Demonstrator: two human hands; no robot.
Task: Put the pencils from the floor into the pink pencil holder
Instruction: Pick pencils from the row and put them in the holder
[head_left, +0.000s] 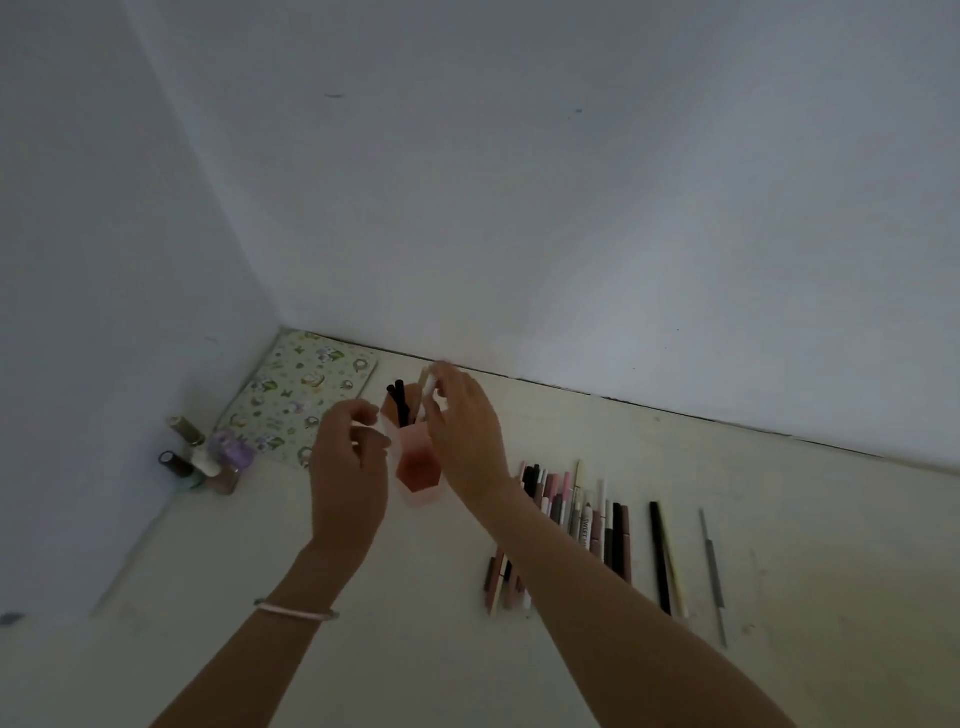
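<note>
The right hand (464, 422) has its grip pinched on a white pencil (428, 391) over the pink holder (418, 470). The left hand (349, 460) curls beside it, and I cannot tell its grip. Next, I'd say, it needs dropping straight in.

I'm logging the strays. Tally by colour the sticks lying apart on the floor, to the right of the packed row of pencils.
Black pencil: 1
Pale yellow pencil: 1
Thin grey stick: 1
Total: 3
</note>
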